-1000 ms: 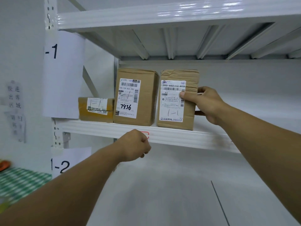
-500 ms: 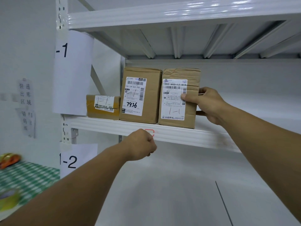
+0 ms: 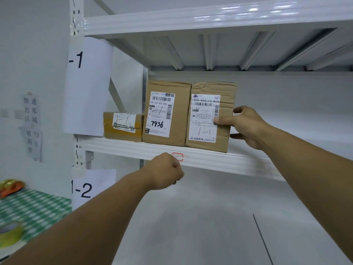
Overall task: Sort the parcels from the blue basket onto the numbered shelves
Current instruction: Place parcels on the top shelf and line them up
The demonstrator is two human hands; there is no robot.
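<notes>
Three brown cardboard parcels stand in a row on the white shelf [image 3: 210, 161] beside the paper sign "-1" [image 3: 87, 87]. The rightmost parcel [image 3: 208, 115], hand-marked "1-1" on its label, is upright, and my right hand [image 3: 246, 127] grips its right side with the thumb on the front. Left of it and touching it stands the parcel marked "7936" [image 3: 166, 113]. A small flat parcel [image 3: 123, 126] lies at the far left. My left hand [image 3: 165, 170] is a closed fist below the shelf's front edge, holding nothing I can see.
A lower white shelf [image 3: 210, 226] signed "1-2" [image 3: 84, 190] spreads below. A green checked table [image 3: 32, 209] at the lower left carries an orange tape dispenser [image 3: 10, 187] and a yellow tape roll [image 3: 9, 234]. Paper notices hang on the left wall.
The view has shifted left, so the shelf and parcels sit further right in frame. My right hand still holds the rightmost parcel against its neighbour. My left fist has barely moved.
</notes>
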